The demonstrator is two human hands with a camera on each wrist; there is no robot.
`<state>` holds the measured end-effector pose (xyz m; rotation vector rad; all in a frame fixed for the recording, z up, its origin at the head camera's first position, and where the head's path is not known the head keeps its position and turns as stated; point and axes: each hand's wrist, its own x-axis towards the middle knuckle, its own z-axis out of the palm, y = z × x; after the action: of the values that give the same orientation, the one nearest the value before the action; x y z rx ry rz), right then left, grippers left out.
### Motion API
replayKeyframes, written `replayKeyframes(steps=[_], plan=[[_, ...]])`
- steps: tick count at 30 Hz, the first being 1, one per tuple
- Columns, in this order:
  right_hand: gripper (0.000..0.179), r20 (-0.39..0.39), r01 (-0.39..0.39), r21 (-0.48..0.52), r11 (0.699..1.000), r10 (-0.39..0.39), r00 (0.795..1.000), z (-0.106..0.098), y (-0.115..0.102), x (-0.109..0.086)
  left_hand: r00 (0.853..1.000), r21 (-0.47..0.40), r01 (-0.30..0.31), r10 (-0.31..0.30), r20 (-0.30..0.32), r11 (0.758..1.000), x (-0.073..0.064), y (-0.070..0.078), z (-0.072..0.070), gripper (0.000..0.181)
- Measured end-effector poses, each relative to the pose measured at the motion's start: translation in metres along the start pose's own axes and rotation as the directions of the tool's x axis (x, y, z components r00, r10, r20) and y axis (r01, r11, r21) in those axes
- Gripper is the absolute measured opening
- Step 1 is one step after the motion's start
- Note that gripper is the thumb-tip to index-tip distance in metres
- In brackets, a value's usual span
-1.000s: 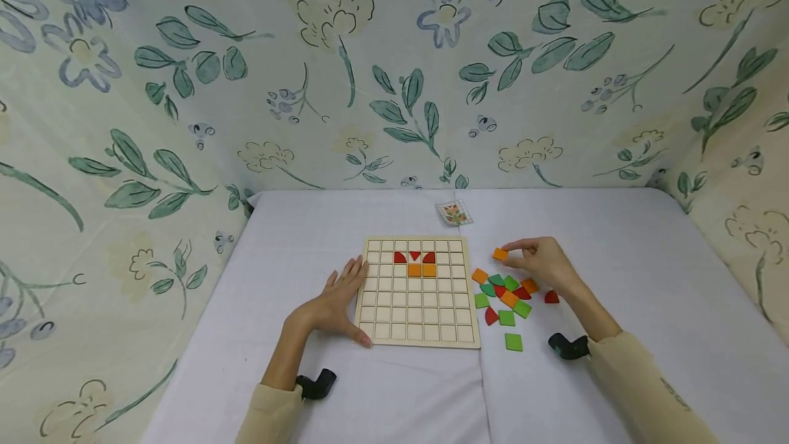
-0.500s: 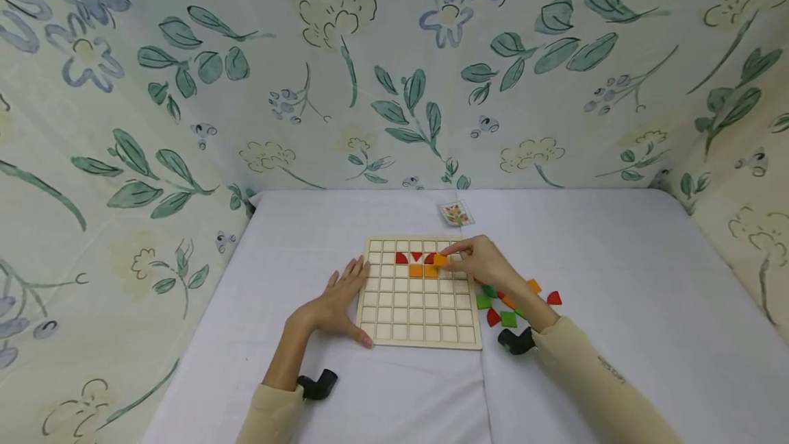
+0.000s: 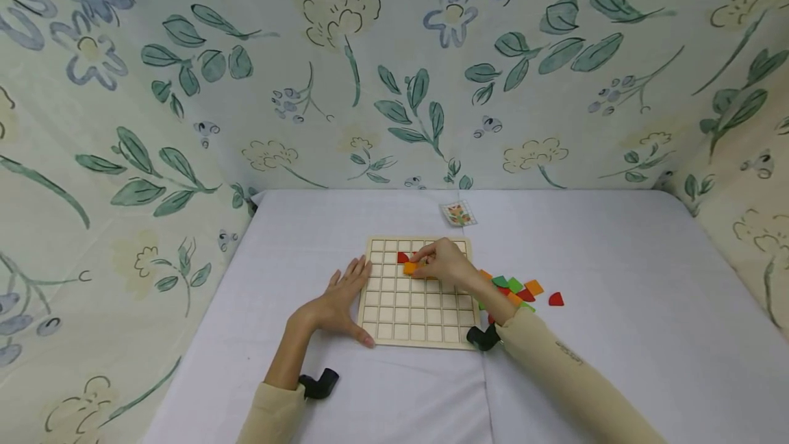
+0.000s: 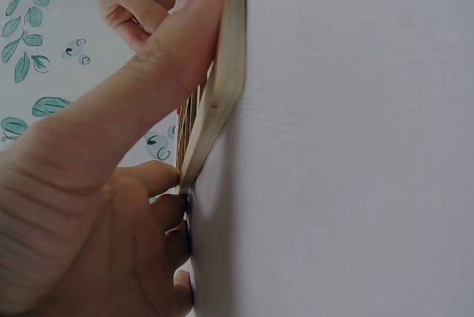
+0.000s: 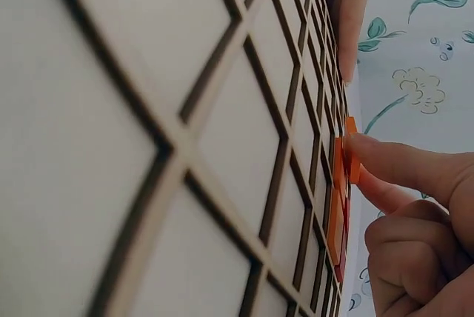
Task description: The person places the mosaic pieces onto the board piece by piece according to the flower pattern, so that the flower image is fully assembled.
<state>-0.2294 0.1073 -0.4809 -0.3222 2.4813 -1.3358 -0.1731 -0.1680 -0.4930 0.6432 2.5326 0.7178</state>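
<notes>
A square wooden grid board [image 3: 385, 315] lies on the white-covered table. My right hand [image 3: 446, 262] reaches over its upper part and pinches an orange square tile [image 3: 409, 268] between thumb and finger. In the right wrist view that orange tile [image 5: 352, 150] is close over the board, overlapping another orange tile [image 5: 335, 224] set in the grid. A red quarter-round tile [image 3: 403, 257] sits in a cell just above the held tile; the other placed tiles are mostly behind the right hand. My left hand [image 3: 335, 300] rests at the board's left edge, fingers spread, thumb at the lower left corner [image 4: 200, 6].
Right of the board lies a loose pile of green, orange and red tiles [image 3: 514, 285], partly hidden by the right forearm. A red tile [image 3: 556, 299] lies apart to its right. A small pattern card [image 3: 459, 214] is behind the board. Floral cloth [image 3: 345, 88] hangs at the back.
My right hand has carried the orange tile leftward from above the loose pile, across the placed tiles, to the cells beneath the left red tile. My left hand has stayed at the board's edge.
</notes>
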Motion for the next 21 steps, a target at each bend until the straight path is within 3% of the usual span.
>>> replayKeyframes(steps=[21], plan=[[0.022, -0.025, -0.021, 0.035, 0.999, 0.022, 0.999, 0.0092, -0.0001, -0.0038, 1.000, 0.002, 0.019, -0.019, 0.009, 1.000, 0.0006, 0.0021, -0.0002, 0.152]])
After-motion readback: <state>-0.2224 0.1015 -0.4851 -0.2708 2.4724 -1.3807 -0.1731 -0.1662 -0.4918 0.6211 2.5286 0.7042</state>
